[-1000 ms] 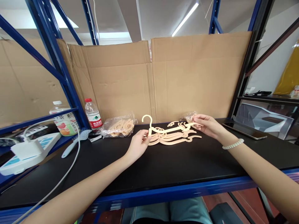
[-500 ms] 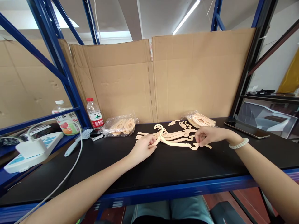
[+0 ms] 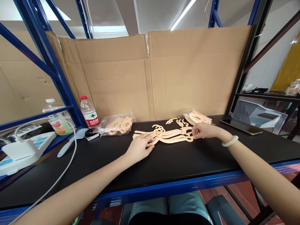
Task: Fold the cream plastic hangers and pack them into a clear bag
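Several beige plastic clothes hangers lie side by side in a pile on the black tabletop (image 3: pixel 178 165), their curved hooks toward the back. My left hand (image 3: pixel 140 147) has its fingers curled over the left arm of the nearest clothes hanger (image 3: pixel 173 140). At that hanger's right end, my right hand (image 3: pixel 203 130) pinches the tip; its fingers partly hide what they grip. Just behind the pile are several small loose beige hook pieces (image 3: pixel 181 122).
Clear bags of beige parts lie at the back left (image 3: pixel 118 125) and back right (image 3: pixel 198 117). A phone (image 3: pixel 241 127) rests at right. Leftward are a red-capped bottle (image 3: pixel 89 114), a brush (image 3: pixel 67 147), a power strip (image 3: pixel 42 148) and a white cable (image 3: pixel 72 156). Cardboard (image 3: pixel 112 75) stands behind.
The nearest hanger has come back against the pile, its right end moving away from me with my right hand. My left hand lies flatter over its end. The view has shifted slightly.
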Action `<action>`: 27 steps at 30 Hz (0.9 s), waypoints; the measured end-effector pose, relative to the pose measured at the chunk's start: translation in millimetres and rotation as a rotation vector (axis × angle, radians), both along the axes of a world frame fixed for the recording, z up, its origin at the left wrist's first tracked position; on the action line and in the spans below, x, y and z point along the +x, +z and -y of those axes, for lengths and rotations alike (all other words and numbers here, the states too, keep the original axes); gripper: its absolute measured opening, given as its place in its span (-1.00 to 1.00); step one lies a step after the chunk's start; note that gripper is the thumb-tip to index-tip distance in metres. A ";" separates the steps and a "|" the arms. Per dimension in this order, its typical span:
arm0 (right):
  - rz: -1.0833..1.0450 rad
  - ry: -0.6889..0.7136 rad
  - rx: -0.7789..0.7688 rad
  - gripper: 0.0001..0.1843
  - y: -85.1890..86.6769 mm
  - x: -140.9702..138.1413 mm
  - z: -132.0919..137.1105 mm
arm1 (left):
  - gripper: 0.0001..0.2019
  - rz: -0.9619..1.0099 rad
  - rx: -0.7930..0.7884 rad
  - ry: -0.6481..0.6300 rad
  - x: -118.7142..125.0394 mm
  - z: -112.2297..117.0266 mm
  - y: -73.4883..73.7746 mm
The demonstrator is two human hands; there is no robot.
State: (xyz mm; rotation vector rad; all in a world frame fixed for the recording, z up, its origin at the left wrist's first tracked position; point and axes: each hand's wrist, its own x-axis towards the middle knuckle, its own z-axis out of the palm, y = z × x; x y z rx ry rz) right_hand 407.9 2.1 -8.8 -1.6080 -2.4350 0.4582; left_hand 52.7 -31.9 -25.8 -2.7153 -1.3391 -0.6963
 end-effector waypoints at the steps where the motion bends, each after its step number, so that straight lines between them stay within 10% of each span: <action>1: 0.008 -0.007 0.013 -0.82 -1.5 1.1 -1.7 | -0.91 -0.001 0.014 -0.001 -0.5 -0.8 -0.3; 27: 0.184 -0.173 0.242 -0.92 -1.8 -17.3 1.0 | -0.79 -0.154 0.044 0.097 -6.4 -1.3 2.2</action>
